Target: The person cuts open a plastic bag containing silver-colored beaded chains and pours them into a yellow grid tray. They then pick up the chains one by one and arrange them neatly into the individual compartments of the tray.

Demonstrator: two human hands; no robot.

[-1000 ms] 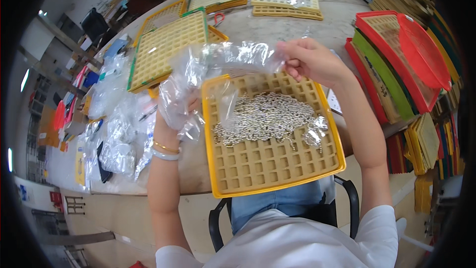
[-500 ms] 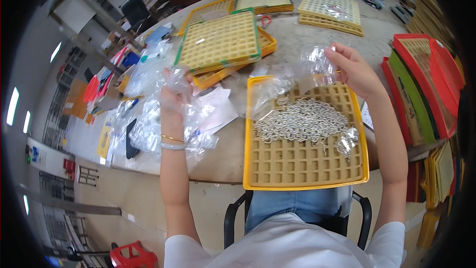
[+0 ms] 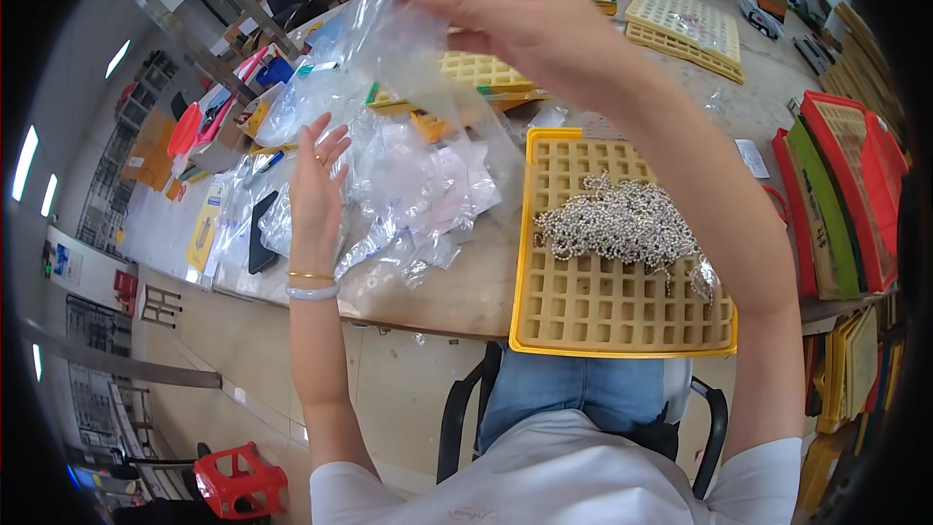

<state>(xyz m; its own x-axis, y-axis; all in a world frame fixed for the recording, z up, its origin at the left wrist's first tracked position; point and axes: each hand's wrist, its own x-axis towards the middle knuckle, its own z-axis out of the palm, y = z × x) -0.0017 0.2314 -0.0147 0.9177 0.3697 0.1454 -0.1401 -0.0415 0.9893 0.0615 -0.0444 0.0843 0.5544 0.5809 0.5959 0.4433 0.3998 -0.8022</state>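
My right hand (image 3: 525,17) is raised across the upper middle, fingers closed on the top of a clear plastic bag (image 3: 384,31). The bag hangs limp and see-through over the heap of clear plastic bags (image 3: 398,185) on the table. Beside that heap, my left hand (image 3: 317,185) is held up with its fingers apart and nothing in it. A yellow-rimmed tray (image 3: 569,323) with a grid of square pockets sits at the table's front edge, over my lap. Silvery bead chains (image 3: 617,222) lie piled in its middle, with a small clear plastic piece (image 3: 704,280) at the pile's right end.
Other grid trays (image 3: 688,24) stand farther back, one partly hidden behind the bag. A dark phone (image 3: 262,233) lies left of my left hand. Red-edged trays (image 3: 844,194) stand upright on the right. A red stool (image 3: 238,481) is on the floor at lower left.
My right hand has swung left and up, away from the tray, carrying the clear plastic bag. My left hand has let go of the plastic and spread its fingers. The view has shifted slightly.
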